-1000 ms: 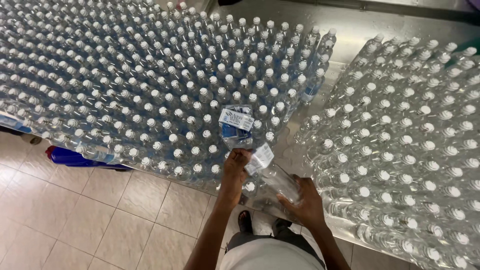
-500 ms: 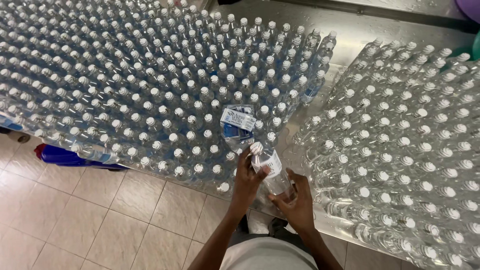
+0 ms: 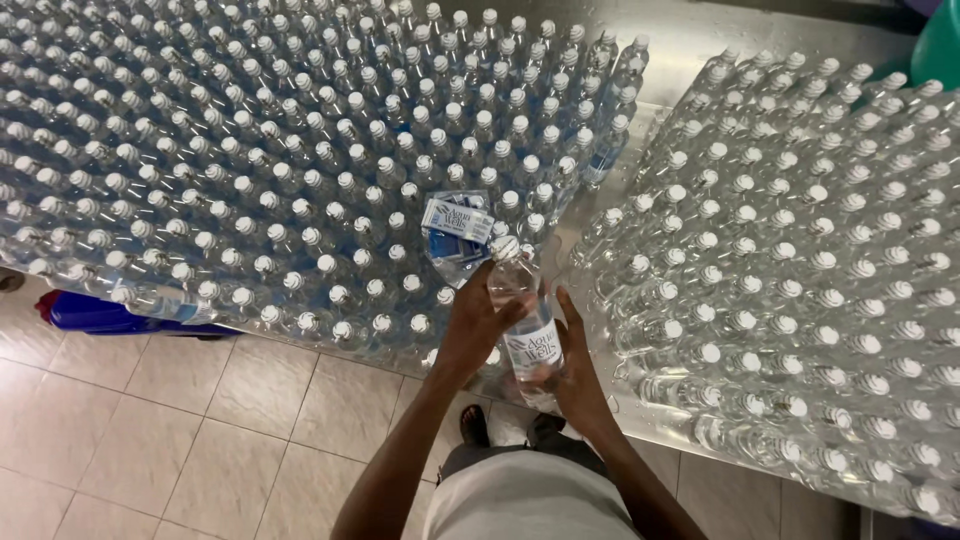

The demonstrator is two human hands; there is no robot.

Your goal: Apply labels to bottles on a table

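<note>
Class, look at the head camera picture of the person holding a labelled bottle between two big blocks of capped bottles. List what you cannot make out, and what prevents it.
- Head view: the bottle's lower end is covered by the right hand.
- Its far side is behind the left hand, so the grip there is unclear.
- The bottle blocks run off the top, left and right edges; their extent is unknown.
- The blue object on the floor is partly under the table.
</note>
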